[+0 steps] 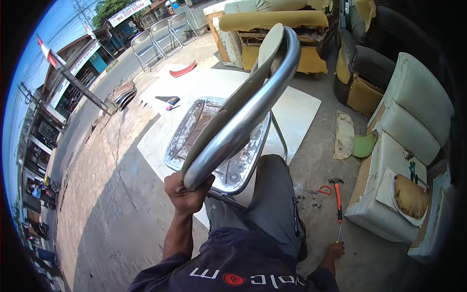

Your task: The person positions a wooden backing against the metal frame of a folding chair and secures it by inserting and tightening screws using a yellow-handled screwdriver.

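Observation:
My left hand [187, 194] is wrapped round the chrome tube backrest [245, 119] of a metal folding chair, beside a curved grey-green panel [206, 136]. The chair's scuffed metal seat [187, 148] is below it, and my legs [270, 194] are under and behind the chair. At the lower right my right hand [335, 250] is closed on a screwdriver [339, 232], just below an orange-handled claw hammer [338, 199] on the concrete. Red-handled pliers [323, 190] and several small dark fasteners [316, 206] lie beside the hammer.
A white board [299, 114] with small tools [170, 100] lies beneath. Worn upholstered seats [404, 112] and foam pieces [272, 19] stand right and behind. Folding chairs [160, 36] stand by the road at upper left; a person on a motorbike [39, 192] is on the street.

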Tool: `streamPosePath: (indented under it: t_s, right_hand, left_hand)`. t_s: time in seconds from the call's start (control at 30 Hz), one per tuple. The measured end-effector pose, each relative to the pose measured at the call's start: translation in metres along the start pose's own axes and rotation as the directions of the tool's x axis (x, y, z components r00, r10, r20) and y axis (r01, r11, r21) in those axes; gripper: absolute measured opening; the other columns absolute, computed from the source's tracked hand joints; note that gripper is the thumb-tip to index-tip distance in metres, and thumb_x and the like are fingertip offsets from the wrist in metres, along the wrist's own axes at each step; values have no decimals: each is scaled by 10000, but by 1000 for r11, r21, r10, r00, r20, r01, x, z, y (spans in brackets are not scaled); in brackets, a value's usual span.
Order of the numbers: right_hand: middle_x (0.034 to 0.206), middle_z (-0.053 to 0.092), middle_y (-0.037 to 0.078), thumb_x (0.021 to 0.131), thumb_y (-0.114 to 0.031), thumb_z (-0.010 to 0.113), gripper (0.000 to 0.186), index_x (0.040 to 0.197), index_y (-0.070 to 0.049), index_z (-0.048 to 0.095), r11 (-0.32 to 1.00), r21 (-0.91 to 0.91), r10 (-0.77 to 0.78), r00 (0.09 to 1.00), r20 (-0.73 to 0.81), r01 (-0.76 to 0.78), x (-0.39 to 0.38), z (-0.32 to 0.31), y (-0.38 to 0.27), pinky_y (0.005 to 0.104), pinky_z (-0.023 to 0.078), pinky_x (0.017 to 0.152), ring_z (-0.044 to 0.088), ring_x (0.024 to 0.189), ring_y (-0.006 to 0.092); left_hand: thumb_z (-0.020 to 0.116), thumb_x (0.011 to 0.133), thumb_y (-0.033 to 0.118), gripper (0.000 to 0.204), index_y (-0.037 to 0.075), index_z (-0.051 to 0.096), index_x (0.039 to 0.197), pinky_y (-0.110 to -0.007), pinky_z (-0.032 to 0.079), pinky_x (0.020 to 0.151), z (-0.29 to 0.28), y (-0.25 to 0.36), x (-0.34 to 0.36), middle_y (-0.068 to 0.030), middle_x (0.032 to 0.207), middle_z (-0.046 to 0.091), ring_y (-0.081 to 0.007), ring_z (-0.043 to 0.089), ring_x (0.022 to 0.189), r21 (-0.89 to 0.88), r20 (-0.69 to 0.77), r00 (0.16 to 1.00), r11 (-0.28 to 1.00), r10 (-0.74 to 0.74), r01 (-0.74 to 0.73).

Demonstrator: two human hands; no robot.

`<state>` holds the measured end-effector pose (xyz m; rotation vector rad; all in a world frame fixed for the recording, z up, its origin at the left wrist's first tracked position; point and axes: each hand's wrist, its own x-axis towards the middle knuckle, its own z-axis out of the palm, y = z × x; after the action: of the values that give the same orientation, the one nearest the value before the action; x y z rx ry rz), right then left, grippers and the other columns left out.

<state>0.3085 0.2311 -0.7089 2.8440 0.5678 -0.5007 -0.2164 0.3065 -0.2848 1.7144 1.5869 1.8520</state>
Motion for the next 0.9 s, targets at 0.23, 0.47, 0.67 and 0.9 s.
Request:
streamPosePath:
  t_s: [0.23, 0.47, 0.67, 0.9]
  right_hand:
    - [1157, 616, 199, 986, -155, 520, 340, 1253, 32, 616, 763, 389, -431, 855, -289, 516, -87, -54, -39, 470, 523, 877, 644, 1010, 390]
    - [967, 664, 162, 858, -70, 712, 383, 1228, 24, 684, -321, 434, -710, 90, -699, 842, -349, -278, -47, 333, 576, 717, 709, 834, 236]
    - [909, 688, 108, 806, -74, 779, 410, 1206, -11, 713, -453, 227, -665, -158, -730, 862, -379, -307, -58, 288, 579, 576, 716, 698, 187]
    - [910, 693, 114, 813, -67, 778, 403, 1208, -14, 713, -435, 222, -675, -153, -722, 872, -392, -306, -59, 287, 572, 568, 718, 697, 184]
  left_hand:
    - [847, 728, 60, 197, -13, 739, 875, -256, 473, 539, -8, -9, -6, -54, 644, 660, -93, 608, 567, 47, 20, 997, 996, 78, -79]
    - [854, 734, 64, 230, -16, 748, 921, -261, 478, 551, 0, -10, -4, -69, 661, 675, -96, 615, 575, 17, 35, 996, 996, 83, -83]
    - [842, 745, 47, 236, -17, 753, 954, -264, 474, 545, 2, -5, 4, -75, 677, 686, -109, 615, 564, -5, 50, 987, 988, 155, -155]
    - [823, 734, 25, 261, -17, 755, 983, -267, 474, 541, 0, -9, 4, -88, 685, 692, -125, 629, 558, -31, 52, 974, 975, 220, -218]
